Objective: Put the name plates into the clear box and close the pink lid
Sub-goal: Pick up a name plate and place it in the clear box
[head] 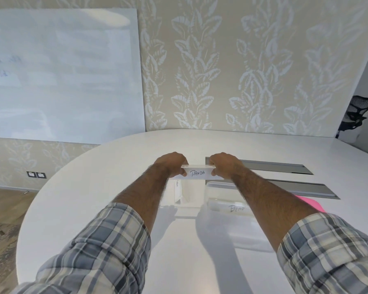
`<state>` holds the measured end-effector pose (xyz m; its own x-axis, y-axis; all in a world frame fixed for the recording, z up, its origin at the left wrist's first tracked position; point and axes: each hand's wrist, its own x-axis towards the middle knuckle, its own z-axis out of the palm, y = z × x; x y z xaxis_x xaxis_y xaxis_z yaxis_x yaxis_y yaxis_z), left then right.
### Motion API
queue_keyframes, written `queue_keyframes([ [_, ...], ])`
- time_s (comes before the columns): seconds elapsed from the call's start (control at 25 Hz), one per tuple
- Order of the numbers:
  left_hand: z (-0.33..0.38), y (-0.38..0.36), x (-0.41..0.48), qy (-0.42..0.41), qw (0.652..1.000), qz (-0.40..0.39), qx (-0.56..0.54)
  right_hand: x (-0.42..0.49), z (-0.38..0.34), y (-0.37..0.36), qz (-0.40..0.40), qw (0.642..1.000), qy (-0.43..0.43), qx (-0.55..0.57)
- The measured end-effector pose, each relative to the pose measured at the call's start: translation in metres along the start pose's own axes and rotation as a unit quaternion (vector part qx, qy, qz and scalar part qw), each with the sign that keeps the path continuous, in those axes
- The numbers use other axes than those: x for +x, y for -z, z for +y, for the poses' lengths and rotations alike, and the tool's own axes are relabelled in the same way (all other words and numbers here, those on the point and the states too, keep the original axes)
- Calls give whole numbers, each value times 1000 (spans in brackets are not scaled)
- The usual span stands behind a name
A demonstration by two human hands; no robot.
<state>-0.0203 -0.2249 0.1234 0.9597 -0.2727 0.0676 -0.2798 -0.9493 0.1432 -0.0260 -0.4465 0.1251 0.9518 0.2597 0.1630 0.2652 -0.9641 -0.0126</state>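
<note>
A clear name plate marked "PANDA" is held level above the table, my left hand gripping its left end and my right hand its right end. Below it stands another clear name plate, seen end-on. The clear box lies under my right forearm, with a plate marked "BEAR" inside it. The pink lid peeks out behind my right forearm, mostly hidden.
The round white table has two grey cable slots set into it beyond my right hand. A whiteboard leans on the leaf-patterned wall. A black mesh chair stands at the far right.
</note>
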Motion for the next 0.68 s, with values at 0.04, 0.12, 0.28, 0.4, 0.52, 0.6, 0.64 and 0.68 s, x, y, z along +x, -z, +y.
queue_keyframes([
  [0.04,15,-2,-3,-3,1000,2,-2,-10,12,3,2,1000,-2,1],
  [0.12,44,-8,-10,-10,1000,1,0,-32,32,7,3,1000,-8,0],
  [0.28,87,-21,-21,-17,1000,-11,-2,-70,65,3,-1,1000,-16,5],
  [0.4,114,-35,-25,-30,999,-20,7,-96,85,-4,-11,999,-33,17],
  [0.52,130,-48,-26,-39,999,-32,5,-114,99,-12,-20,999,-44,15],
  [0.6,135,-55,-27,-43,998,-40,1,-122,103,-16,-22,998,-50,19],
  [0.64,137,-59,-28,-43,998,-44,-1,-125,104,-18,-24,998,-48,17],
  [0.68,137,-63,-29,-42,998,-47,-5,-127,105,-20,-26,999,-44,14],
])
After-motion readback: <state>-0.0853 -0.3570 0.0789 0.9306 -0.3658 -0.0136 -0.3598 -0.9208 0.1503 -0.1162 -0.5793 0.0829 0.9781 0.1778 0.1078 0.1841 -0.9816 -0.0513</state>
